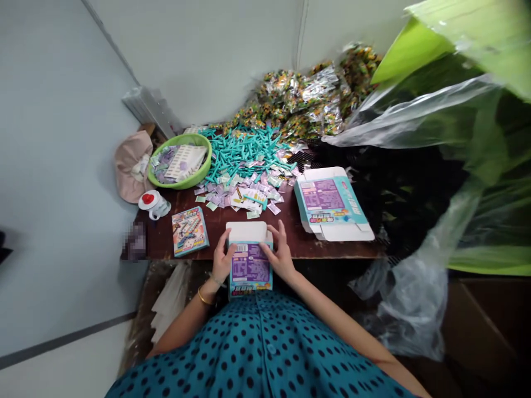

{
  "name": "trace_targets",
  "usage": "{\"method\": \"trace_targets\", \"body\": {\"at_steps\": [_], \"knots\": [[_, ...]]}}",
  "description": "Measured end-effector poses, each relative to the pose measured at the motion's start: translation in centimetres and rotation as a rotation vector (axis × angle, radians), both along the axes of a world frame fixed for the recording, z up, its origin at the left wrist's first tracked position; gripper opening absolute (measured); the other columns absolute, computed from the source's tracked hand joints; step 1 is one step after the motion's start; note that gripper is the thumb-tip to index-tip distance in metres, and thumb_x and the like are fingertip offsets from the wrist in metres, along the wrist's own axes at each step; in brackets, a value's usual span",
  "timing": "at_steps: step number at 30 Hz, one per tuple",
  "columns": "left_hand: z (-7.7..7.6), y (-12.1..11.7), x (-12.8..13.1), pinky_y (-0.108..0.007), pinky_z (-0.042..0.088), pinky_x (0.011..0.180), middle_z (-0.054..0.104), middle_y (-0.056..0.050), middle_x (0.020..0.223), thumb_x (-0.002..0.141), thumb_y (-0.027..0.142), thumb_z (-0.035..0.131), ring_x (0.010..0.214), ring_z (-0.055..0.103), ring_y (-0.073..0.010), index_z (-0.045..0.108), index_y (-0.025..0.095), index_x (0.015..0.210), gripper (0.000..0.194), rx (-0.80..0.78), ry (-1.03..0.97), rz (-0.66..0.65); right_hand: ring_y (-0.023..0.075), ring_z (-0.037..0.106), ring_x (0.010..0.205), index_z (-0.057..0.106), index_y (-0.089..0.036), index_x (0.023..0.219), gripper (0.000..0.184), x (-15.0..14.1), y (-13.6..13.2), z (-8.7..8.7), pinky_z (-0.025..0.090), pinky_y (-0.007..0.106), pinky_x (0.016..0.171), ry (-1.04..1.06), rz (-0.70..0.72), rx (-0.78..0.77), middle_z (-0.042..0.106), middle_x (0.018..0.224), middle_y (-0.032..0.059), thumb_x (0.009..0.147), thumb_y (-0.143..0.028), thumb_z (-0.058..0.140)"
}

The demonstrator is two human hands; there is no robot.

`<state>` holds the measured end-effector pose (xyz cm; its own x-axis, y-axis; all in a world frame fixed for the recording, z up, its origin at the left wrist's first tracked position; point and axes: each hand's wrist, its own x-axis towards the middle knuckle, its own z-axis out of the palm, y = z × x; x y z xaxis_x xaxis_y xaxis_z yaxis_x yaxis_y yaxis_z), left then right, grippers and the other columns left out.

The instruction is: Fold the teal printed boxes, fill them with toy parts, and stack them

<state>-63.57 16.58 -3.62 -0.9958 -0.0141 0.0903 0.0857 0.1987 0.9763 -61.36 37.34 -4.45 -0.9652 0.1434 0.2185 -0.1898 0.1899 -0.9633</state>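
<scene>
A small teal and purple cardboard box stands at the near edge of the dark brown table, its white top flap open. My left hand grips the box's left side and my right hand grips its right side, fingers curled on it. Just beyond lie several small paper packets and a heap of teal plastic sticks. A closed box lies flat to the left.
A stack of flattened boxes lies at the right. A green bowl with packets, a pink cap and a red-topped container sit at the left. Bagged goods pile at the back; clear plastic bags hang right.
</scene>
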Motion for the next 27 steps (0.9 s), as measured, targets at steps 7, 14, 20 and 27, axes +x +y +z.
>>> {"method": "trace_targets", "body": {"at_steps": [7, 14, 20, 27], "knots": [[0.7, 0.8, -0.3, -0.029, 0.051, 0.072, 0.068, -0.003, 0.076, 0.094, 0.055, 0.059, 0.073, 0.063, -0.0182, 0.071, 0.019, 0.081, 0.04, 0.063, -0.172, 0.044, 0.0271, 0.071, 0.109, 0.077, -0.018, 0.095, 0.048, -1.7, 3.1, 1.4, 0.054, 0.044, 0.101, -0.225, 0.361, 0.072, 0.074, 0.117, 0.0109, 0.101, -0.054, 0.045], [1.5, 2.5, -2.3, -0.03, 0.053, 0.07, 0.073, -0.002, 0.084, 0.073, 0.026, 0.068, 0.071, 0.067, -0.0185, 0.067, 0.016, 0.115, 0.043, 0.595, -0.619, -0.085, 0.0266, 0.067, 0.119, 0.071, -0.021, 0.13, 0.038, -7.5, 4.6, 3.4, 0.054, 0.044, 0.103, -0.098, 0.377, 0.379, 0.07, 0.132, 0.0112, 0.095, -0.031, 0.06], [0.9, 2.3, -2.4, -0.031, 0.056, 0.076, 0.077, -0.005, 0.093, 0.075, 0.034, 0.065, 0.08, 0.071, -0.0197, 0.071, 0.016, 0.106, 0.036, 0.686, -0.734, -0.038, 0.0278, 0.07, 0.116, 0.078, -0.025, 0.119, 0.03, -5.0, 1.4, 2.9, 0.053, 0.047, 0.104, 0.043, 0.557, 0.36, 0.074, 0.127, 0.0074, 0.097, -0.034, 0.06], [1.3, 3.2, -1.0, -0.034, 0.055, 0.082, 0.073, -0.005, 0.1, 0.082, 0.038, 0.058, 0.088, 0.069, -0.0207, 0.065, 0.02, 0.12, 0.043, 0.575, -0.52, -0.065, 0.0264, 0.076, 0.094, 0.083, -0.023, 0.1, 0.02, -6.8, 2.5, 2.8, 0.059, 0.04, 0.092, -0.298, 0.544, 0.107, 0.081, 0.102, 0.0043, 0.085, -0.031, 0.073]]}}
